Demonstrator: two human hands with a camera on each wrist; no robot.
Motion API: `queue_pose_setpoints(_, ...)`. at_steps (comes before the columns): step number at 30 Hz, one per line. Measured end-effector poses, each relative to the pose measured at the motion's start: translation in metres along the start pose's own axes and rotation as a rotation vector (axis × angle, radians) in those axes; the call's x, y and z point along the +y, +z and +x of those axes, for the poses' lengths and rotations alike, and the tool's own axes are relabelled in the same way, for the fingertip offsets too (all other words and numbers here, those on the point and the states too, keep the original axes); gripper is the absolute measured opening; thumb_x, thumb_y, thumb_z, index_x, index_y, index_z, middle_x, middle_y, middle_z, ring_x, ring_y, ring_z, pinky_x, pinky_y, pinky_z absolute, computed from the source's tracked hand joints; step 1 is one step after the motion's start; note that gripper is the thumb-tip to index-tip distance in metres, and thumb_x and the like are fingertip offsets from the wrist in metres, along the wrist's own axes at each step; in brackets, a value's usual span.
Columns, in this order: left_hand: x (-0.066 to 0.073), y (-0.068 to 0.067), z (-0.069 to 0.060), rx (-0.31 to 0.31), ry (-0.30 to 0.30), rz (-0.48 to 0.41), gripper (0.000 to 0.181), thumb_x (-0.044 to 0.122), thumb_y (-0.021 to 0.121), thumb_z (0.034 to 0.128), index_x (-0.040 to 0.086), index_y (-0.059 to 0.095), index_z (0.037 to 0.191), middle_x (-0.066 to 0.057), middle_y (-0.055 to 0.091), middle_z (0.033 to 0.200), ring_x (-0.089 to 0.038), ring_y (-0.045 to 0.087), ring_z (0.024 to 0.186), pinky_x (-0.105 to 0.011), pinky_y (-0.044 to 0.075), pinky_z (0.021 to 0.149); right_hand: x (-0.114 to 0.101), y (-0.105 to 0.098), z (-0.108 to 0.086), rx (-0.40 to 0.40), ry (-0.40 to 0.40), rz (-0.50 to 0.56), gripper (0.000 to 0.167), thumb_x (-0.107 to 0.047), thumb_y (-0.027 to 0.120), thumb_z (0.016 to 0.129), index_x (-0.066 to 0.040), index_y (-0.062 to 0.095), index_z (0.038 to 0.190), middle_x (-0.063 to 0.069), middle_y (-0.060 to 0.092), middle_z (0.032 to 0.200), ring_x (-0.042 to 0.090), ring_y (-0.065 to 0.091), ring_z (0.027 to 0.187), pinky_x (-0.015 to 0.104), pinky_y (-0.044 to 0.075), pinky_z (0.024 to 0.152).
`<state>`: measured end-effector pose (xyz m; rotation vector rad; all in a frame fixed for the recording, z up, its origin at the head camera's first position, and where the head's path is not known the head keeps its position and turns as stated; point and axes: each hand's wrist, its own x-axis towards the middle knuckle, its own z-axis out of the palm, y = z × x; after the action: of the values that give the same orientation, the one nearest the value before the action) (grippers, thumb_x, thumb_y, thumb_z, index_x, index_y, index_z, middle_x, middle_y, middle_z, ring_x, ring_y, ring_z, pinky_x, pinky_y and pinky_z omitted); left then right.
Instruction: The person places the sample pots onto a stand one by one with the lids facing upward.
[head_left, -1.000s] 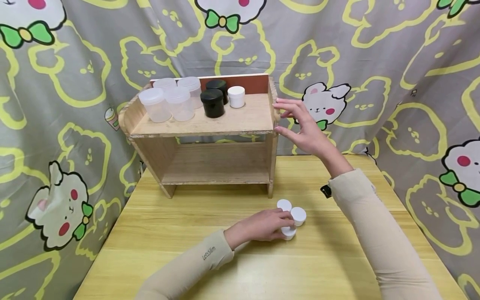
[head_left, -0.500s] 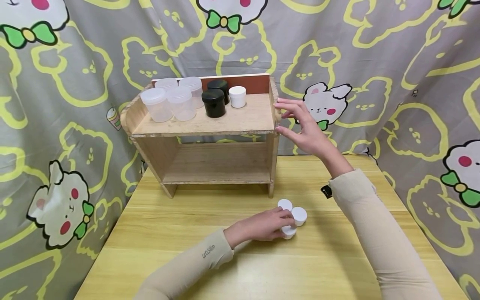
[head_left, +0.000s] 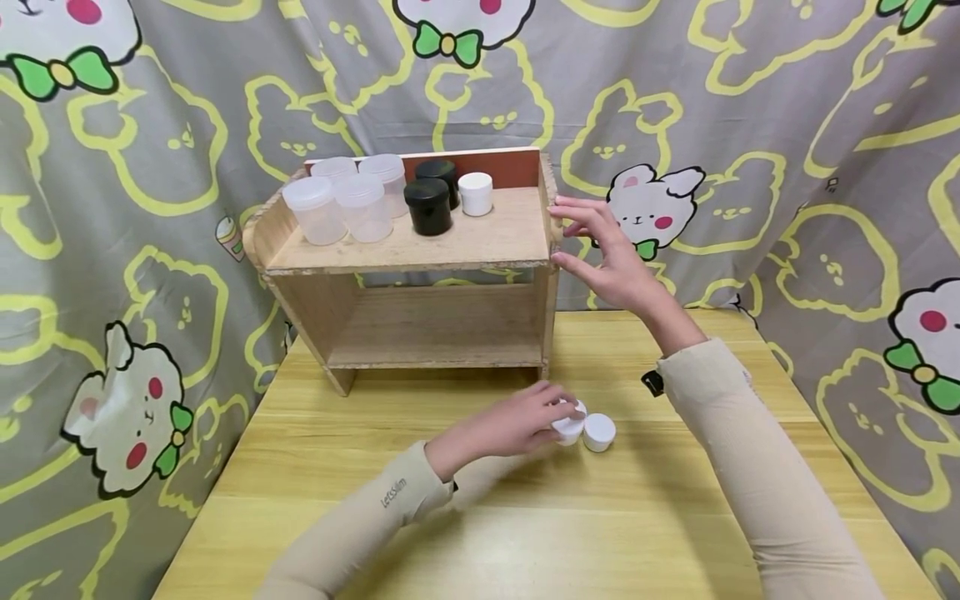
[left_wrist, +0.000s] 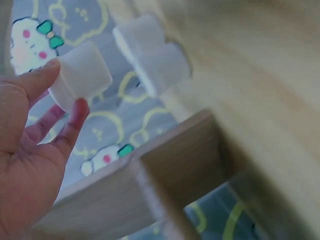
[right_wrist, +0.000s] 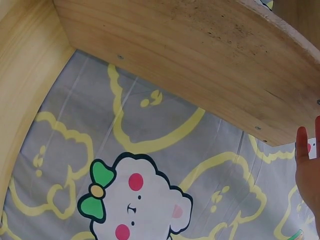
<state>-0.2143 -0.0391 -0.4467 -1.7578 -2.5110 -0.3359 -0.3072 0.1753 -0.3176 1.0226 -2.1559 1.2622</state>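
Pinching a small white cylindrical plastic jar (left_wrist: 82, 75) at its rounded side, with the thumb on one face and the fingers (left_wrist: 74, 125) of the left hand (head_left: 510, 423) on the other. Held out at the tips, well away from the palm, and seen in the left wrist view against cloth, with a gap to a pair of matching white jars (left_wrist: 152, 54). Hard to make out in the head view, for blur there around the left hand. Just beyond the left fingertips, the pair, side by side on a pale yellow wood-grain worktop (head_left: 525, 533), seemingly touching. On the other side, spread and gently bent, with the thumb set well below, the fingers of the right hand (head_left: 611, 258), holding no jar, at the outer right side of a two-tier pale wooden shelf (head_left: 405, 267) with a reddish-brown back strip; whether pressing on the panel or only near, impossible to tell. Farther out, on the top tier, from left to right: four frosted translucent lidded jars (head_left: 366, 212) in a cluster, two black lidded jars (head_left: 428, 208), and another small white jar (head_left: 476, 196). Behind everything, grey cloth (head_left: 487, 92) with yellow cartoon outlines.
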Motion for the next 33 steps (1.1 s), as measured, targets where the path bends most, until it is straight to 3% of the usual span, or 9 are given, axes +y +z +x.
queue_pose_setpoints(14, -0.009, -0.074, -0.007, 0.191, -0.033, 0.007, 0.036, 0.016, 0.074, 0.0970, 0.013, 0.066, 0.132, -0.004, 0.062, 0.135, -0.021, 0.057, 0.117, -0.031, 0.052, 0.099, -0.002, 0.002, 0.000, 0.001, 0.011, 0.017, 0.058, 0.000, 0.072, 0.094, -0.012, 0.053, 0.147, 0.002, 0.039, 0.158, 0.020, 0.056, 0.114, 0.051, 0.044, 0.112)
queue_pose_setpoints(21, -0.014, -0.112, -0.011, 0.279, -0.056, 0.034, 0.038, 0.012, 0.074, 0.0961, 0.011, 0.066, 0.134, -0.008, 0.062, 0.137, -0.024, 0.057, 0.119, -0.034, 0.052, 0.101, -0.002, 0.002, -0.001, 0.010, 0.018, 0.013, 0.061, 0.008, 0.072, 0.091, -0.007, 0.052, 0.147, 0.007, 0.039, 0.159, 0.029, 0.056, 0.114, 0.054, 0.045, 0.110)
queue_pose_setpoints(25, -0.016, -0.133, -0.017, 0.340, -0.068, 0.027, 0.040, 0.010, 0.073, 0.0964, 0.009, 0.066, 0.136, -0.011, 0.061, 0.138, -0.025, 0.057, 0.121, -0.034, 0.052, 0.101, -0.001, 0.003, -0.001, 0.011, 0.016, 0.021, 0.060, 0.006, 0.073, 0.092, -0.007, 0.053, 0.147, 0.007, 0.039, 0.158, 0.025, 0.055, 0.114, 0.051, 0.044, 0.111)
queue_pose_setpoints(29, -0.018, -0.154, -0.021, 0.423, -0.037, 0.030, 0.040, 0.010, 0.073, 0.0963, 0.006, 0.066, 0.135, -0.013, 0.062, 0.136, -0.027, 0.057, 0.121, -0.035, 0.052, 0.101, -0.001, 0.004, -0.001, 0.016, 0.023, 0.017, 0.059, 0.006, 0.072, 0.092, -0.007, 0.052, 0.147, 0.007, 0.039, 0.158, 0.021, 0.054, 0.113, 0.050, 0.044, 0.111)
queue_pose_setpoints(33, -0.022, -0.175, -0.022, 0.494, -0.038, 0.031, 0.039, 0.008, 0.074, 0.0953, 0.005, 0.066, 0.133, -0.015, 0.062, 0.135, -0.029, 0.058, 0.123, -0.039, 0.052, 0.103, -0.011, 0.005, -0.001, 0.022, 0.032, 0.014, 0.056, 0.008, 0.069, 0.093, -0.002, 0.051, 0.146, 0.012, 0.038, 0.158, 0.020, 0.053, 0.113, 0.052, 0.043, 0.112)
